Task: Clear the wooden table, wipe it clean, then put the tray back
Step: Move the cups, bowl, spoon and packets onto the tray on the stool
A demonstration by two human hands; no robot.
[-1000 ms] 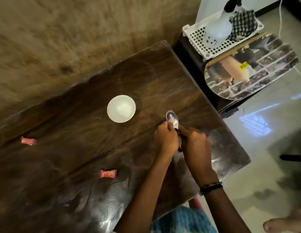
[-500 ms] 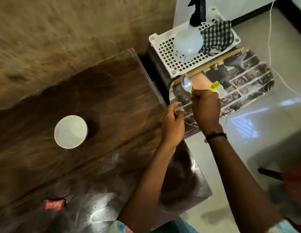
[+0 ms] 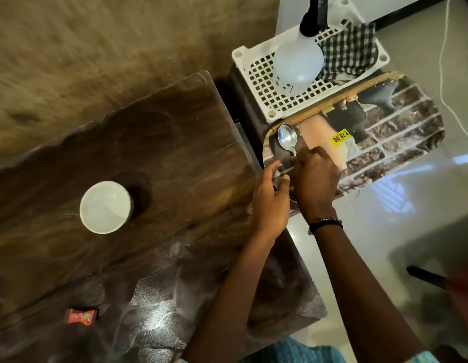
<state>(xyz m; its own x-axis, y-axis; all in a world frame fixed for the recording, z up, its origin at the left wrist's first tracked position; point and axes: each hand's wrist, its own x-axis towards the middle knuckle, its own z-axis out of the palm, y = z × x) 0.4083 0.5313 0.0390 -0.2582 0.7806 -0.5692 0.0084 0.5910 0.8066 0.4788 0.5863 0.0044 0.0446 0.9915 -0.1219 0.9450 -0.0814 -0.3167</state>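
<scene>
On my wooden table [image 3: 175, 158] only the white bowl [image 3: 105, 207] near the left edge and a red sweet wrapper [image 3: 81, 316] by the near edge block me. Beyond its right edge, the white crate [image 3: 267, 82] crowds the tray [image 3: 400, 132].

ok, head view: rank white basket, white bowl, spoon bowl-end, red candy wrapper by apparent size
Largest to smallest:
1. white basket
2. white bowl
3. red candy wrapper and spoon bowl-end look about alike; the wrapper is blurred and nearer the camera, so I won't rank those two.
</scene>
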